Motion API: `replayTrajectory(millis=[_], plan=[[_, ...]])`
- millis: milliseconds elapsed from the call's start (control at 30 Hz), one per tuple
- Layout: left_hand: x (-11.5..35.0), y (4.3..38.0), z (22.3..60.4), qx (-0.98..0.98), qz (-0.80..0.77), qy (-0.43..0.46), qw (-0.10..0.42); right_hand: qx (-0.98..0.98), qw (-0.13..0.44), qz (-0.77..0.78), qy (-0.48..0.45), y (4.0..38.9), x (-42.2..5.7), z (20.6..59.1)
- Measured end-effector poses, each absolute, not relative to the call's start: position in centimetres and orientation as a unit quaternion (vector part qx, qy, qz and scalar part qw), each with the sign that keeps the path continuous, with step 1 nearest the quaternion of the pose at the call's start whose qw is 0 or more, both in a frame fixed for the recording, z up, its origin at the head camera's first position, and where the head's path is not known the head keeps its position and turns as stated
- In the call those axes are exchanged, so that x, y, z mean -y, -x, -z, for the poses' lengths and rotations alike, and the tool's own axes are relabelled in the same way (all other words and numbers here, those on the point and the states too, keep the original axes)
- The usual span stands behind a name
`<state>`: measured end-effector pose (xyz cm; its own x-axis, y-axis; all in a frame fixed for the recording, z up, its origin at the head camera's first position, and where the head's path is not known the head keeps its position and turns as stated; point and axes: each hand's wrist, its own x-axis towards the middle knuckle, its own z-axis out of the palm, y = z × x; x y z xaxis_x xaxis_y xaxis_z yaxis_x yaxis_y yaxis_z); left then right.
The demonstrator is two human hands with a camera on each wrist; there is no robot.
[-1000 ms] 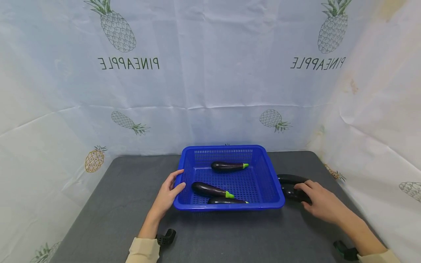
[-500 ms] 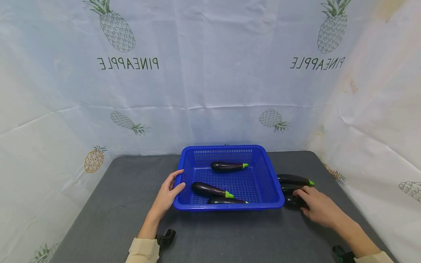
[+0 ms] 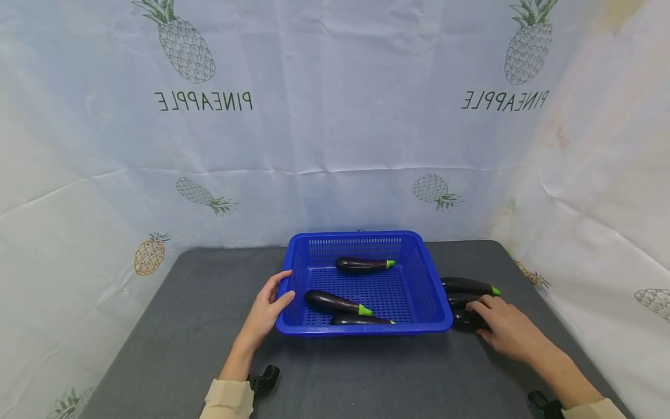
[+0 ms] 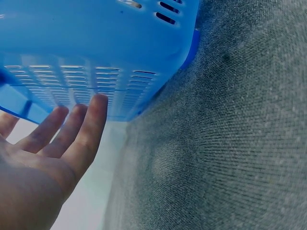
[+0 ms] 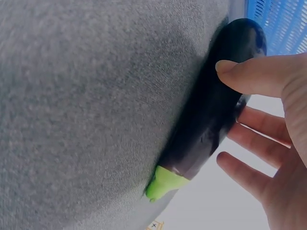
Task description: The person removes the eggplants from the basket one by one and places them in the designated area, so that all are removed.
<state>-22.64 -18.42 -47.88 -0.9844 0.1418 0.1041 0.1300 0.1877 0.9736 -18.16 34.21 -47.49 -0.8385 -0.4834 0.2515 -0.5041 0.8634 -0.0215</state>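
A blue plastic basket (image 3: pixel 361 330) stands mid-table with three dark purple eggplants inside: one at the back (image 3: pixel 363 266), one further forward (image 3: pixel 335 303) and one partly hidden behind the front wall (image 3: pixel 361 320). My left hand (image 3: pixel 264 311) holds the basket's left side, thumb and index finger over the rim, other fingers against the outer wall (image 4: pixel 72 79). Right of the basket lie more eggplants, a far one (image 3: pixel 467 286) with its green cap showing and a middle one (image 3: pixel 460 299) partly covered. My right hand (image 3: pixel 505 326) grips the nearest eggplant (image 5: pixel 211 105) between thumb and fingers, on the table.
The dark grey table (image 3: pixel 366 378) extends in front and to both sides. A white cloth (image 3: pixel 361 128) printed with pineapples hangs behind and at the sides. Black straps with wrist cameras sit on both wrists.
My right hand has shifted slightly towards me, gripping the nearest eggplant. The far eggplant's green cap and the middle eggplant have come into sight. My left hand and the basket have stayed still.
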Motion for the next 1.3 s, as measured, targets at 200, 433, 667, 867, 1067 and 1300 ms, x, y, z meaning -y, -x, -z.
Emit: replayTrajectory(millis=[200,433,667,867,1067,1300], plan=[[18.4,22.7,47.9,-0.768,-0.634,-0.091,0.006,0.966,0.1,-0.065,-0.23,17.8,-34.5,46.5],[18.4,22.8,48.0,-0.767,-0.635,-0.089,0.007,0.967,0.107,-0.076,-0.217,18.0,-34.7,44.0],[18.6,22.7,48.0,-0.766,-0.637,-0.085,0.007,0.955,0.147,-0.05,-0.252,19.1,-33.9,40.6],[18.5,22.7,48.0,-0.769,-0.634,-0.086,0.006,0.947,0.176,-0.047,-0.265,19.2,-32.2,38.5],[18.4,22.6,47.9,-0.773,-0.628,-0.085,0.006,0.953,0.148,-0.095,-0.245,19.2,-30.1,37.9],[18.5,22.7,47.9,-0.767,-0.636,-0.089,0.008,0.961,0.067,-0.197,-0.179,19.9,-28.6,39.4]])
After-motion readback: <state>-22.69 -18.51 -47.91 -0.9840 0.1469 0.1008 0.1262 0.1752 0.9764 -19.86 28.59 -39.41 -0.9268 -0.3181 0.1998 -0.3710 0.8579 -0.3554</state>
